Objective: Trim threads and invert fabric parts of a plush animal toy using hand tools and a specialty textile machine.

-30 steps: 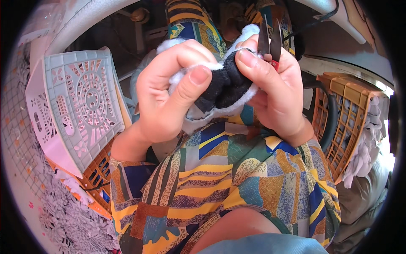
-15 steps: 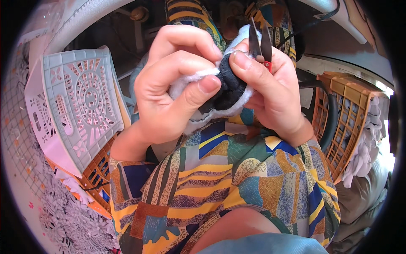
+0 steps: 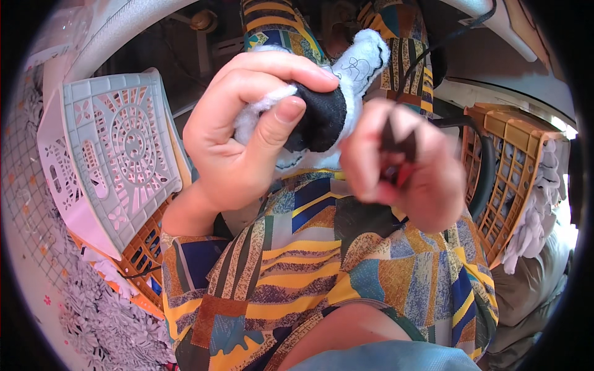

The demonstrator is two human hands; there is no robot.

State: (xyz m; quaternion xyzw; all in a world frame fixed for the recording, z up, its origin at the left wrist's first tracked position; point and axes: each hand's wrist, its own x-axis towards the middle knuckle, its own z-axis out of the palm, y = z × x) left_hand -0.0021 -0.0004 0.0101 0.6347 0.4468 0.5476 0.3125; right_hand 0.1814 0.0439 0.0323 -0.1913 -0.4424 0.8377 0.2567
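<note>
My left hand (image 3: pixel 229 136) is closed around a sewn piece of fluffy white and black fabric (image 3: pixel 322 120), thumb and fingers pinching its white edge. The black patch faces up. A narrow white arm of the piece, with loose dark threads on it, sticks out to the far right. Just right of the fabric, my right hand (image 3: pixel 427 191) is smeared by motion and apart from it. It grips a pair of small thread snips (image 3: pixel 399 139) with dark blades spread apart and a bit of red at the handle.
At left stands a pale grey plastic basket (image 3: pixel 133 136) with cut-out patterns, above an orange crate (image 3: pixel 145 241). Many grey-white fabric pieces (image 3: pixel 111 315) lie heaped below. A second orange crate (image 3: pixel 513 179) with grey pieces stands at right. Patterned cloth (image 3: pixel 297 266) covers my lap.
My right hand has let go of the fabric and moved down and right with the snips. The white arm of the piece now shows fully. My left hand has shifted slightly left.
</note>
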